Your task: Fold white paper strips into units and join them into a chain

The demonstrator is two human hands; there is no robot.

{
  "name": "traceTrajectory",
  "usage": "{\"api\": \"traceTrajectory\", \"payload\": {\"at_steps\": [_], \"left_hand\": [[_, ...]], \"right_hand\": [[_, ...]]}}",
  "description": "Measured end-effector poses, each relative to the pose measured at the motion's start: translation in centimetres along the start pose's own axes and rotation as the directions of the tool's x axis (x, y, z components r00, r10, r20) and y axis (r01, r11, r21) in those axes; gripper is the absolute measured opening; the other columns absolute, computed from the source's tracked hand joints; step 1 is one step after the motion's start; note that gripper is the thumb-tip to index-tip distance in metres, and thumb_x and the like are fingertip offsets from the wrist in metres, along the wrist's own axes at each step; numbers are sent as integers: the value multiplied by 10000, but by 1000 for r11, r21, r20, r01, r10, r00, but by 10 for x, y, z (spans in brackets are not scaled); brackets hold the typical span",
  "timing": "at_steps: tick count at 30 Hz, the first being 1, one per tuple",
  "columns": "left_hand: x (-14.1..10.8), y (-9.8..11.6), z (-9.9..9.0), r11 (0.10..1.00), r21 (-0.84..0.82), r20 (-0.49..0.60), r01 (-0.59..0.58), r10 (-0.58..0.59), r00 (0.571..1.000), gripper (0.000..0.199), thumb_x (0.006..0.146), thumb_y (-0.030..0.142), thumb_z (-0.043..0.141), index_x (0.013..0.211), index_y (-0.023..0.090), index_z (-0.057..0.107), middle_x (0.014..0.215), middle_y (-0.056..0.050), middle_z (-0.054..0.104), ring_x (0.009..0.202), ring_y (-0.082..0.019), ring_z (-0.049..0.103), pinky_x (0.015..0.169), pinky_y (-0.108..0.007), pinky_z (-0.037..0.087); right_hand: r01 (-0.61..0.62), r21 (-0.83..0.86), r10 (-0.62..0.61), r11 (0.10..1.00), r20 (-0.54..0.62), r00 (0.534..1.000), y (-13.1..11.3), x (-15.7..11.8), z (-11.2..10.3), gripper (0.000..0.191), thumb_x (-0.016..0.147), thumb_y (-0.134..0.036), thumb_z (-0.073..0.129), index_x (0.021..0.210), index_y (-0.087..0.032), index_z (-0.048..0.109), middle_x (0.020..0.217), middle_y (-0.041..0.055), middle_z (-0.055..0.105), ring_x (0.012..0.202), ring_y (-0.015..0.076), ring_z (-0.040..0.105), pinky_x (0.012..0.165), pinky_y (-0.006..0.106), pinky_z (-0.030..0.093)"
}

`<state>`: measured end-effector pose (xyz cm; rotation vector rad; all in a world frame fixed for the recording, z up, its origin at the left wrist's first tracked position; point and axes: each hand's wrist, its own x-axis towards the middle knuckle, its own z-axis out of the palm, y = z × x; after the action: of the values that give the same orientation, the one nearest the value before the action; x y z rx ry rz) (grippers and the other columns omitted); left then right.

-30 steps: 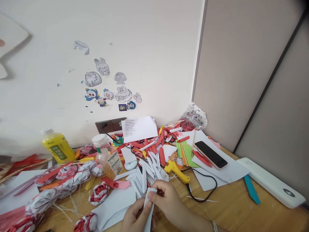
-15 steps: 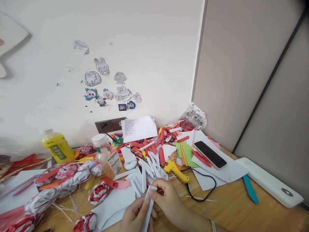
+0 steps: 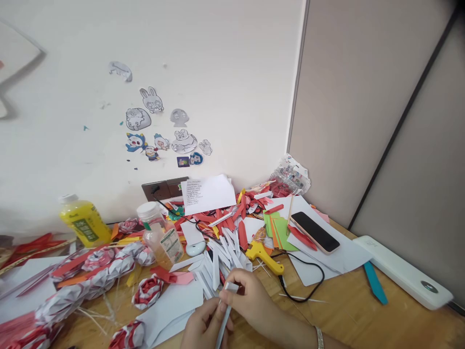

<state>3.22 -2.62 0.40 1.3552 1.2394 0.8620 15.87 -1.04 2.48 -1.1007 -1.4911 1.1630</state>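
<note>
A narrow folded white paper strip (image 3: 224, 324) runs between both hands at the bottom centre. My left hand (image 3: 204, 324) is closed on its lower part, thumb on top. My right hand (image 3: 247, 296) pinches its upper end, where a short flap bends to the right. A bracelet circles my right wrist. Just beyond the fingers lies a pile of folded white strips (image 3: 218, 261). White sheets (image 3: 170, 310) lie left of my left hand, with a red and white paper rosette (image 3: 148, 292) beside them.
A yellow glue gun (image 3: 265, 257) with a black cable lies right of the pile. Farther right are a phone (image 3: 315, 232), a teal blade-shaped piece (image 3: 375, 282) and a long white device (image 3: 403, 271). Left stand a yellow bottle (image 3: 85, 223) and a clear jar (image 3: 162, 237).
The strip's upper end now has a flap bent over to the right under my right fingers. Both hands stay close together in nearly the same place.
</note>
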Motion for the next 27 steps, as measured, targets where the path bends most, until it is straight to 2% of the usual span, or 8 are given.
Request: {"api": "traceTrajectory", "payload": {"at_steps": [3,11,18,23,27], "left_hand": [[1,-2,0,1000,2,2,-5,5,1000,459,686,603,431,514,184,506,249,89,421,254,-78,385,375,-181,297],[0,3,1,999,-16,15,35,-35,999,450,657,608,465,507,186,511,249,82,438,250,-87,399,382,-189,301],[-5,10,2,999,28,-23,28,-27,999,438,699,578,437,513,185,492,286,101,370,261,-66,321,355,-177,235],[-5,9,1,998,56,-29,-17,19,999,430,711,567,435,504,190,453,330,115,306,275,-52,255,359,-177,207],[-3,5,1,998,63,-1,6,-6,1000,456,693,609,409,501,197,444,308,112,312,256,-60,273,343,-176,201]], "right_hand": [[18,-64,-20,998,-20,1000,1,0,0,46,662,-134,560,630,-147,530,643,-24,498,622,117,476,568,204,364],[33,-73,-34,997,-22,999,-4,1,-1,52,662,-111,550,628,-150,549,650,-23,492,647,124,479,592,210,362],[67,-47,-67,997,-17,998,-2,1,-2,59,675,-126,537,622,-147,551,629,-24,486,628,120,470,575,208,355],[83,-26,-84,996,-33,996,2,2,-1,86,673,-146,539,587,-144,536,588,-33,452,582,108,438,538,202,333],[103,-25,-104,994,-46,993,1,2,0,102,672,-141,531,570,-144,530,580,-32,453,574,105,435,537,202,332]]}}
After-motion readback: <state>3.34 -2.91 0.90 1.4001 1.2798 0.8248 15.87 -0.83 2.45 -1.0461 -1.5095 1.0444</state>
